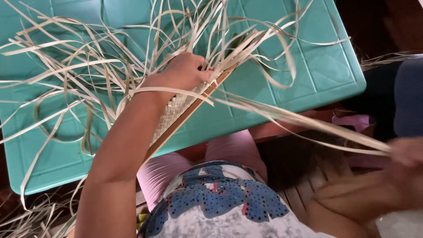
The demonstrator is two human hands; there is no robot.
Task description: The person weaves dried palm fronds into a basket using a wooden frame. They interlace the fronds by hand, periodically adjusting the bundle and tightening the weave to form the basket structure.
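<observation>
Blurred at lower right, right hand pinches long strips; left hand clamps woven mat on teal table, centre frame.

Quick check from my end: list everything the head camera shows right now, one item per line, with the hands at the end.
table: one, teal plastic, fills the upper frame
loose strips: many, pale tan, spread over the table and trailing off its edges
woven panel: one, pale tan plaited piece with a brown edge, standing on edge at the near side of the table
pulled strips: a few, pale tan, stretched from the panel toward the right
floor strips: several, pale tan, lower left
pink item: one, partly hidden, right of the table
left hand: closed on the top of the woven panel
right hand: blurred, gripping the ends of the pulled strips
</observation>
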